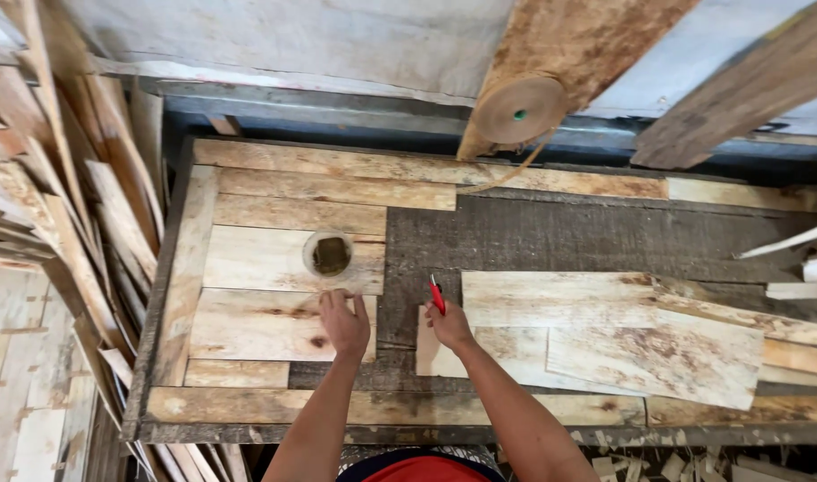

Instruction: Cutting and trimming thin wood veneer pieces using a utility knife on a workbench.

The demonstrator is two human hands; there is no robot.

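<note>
Wood is nearly everything we see from the head camera: a rough workbench fills the middle of the frame, its dark grey top bare at the centre and covered elsewhere with pale veneer sheets. On the left half of the bench we find a patchwork of these sheets laid edge to edge, with a small round container of dark stuff standing on them, just above our left hand. That hand lies flat, palm down, fingers close together, pressing on a knotted sheet in the lower left of the patchwork. Our right hand, just right of it at the frame's centre, is closed around a red-handled cutter that points up and away from us; the hand rests on the near corner of a loose veneer piece. More loose pieces overlap toward the right of the bench. At the upper middle a roll of brown paper tape hangs on a leaning plank, a strip trailing down to the bench. Behind it runs a pale wall. Stacks of thin wood strips crowd the left edge, and scraps litter the floor at the lower right.
</note>
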